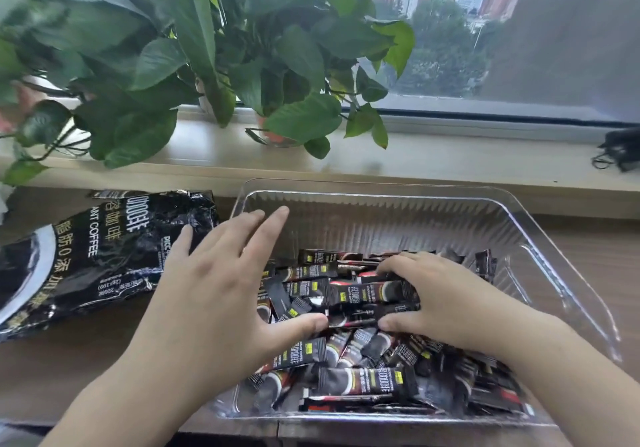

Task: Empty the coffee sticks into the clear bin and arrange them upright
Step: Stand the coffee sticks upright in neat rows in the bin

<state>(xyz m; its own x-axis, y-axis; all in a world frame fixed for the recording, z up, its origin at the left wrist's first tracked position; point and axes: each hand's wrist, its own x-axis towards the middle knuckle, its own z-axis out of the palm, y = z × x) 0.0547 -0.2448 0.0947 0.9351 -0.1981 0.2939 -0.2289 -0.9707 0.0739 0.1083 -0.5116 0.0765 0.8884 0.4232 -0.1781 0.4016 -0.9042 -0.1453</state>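
Bag [104, 256]: flat on the table [69, 370], at 9 o'clock from the bin [398, 218].
Plants [173, 48]: on the sill [450, 159], at 11 o'clock from the bin.
Left hand [214, 291]: fingers straight and spread over the bin's 9 o'clock wall, thumb touching the sticks [363, 377], gripping nothing.
Sticks: jumbled, lying flat in the bin's 6 o'clock half.
Right hand [443, 301]: mid-bin, fingers and thumb curled round a bunch of sticks.

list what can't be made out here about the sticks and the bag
Head view only:
- The right hand covers the coffee sticks it grips; their number is hidden.
- The coffee bag is cut off by the left edge; its contents cannot be told.
- The black object on the sill is blurred and cut by the right edge.
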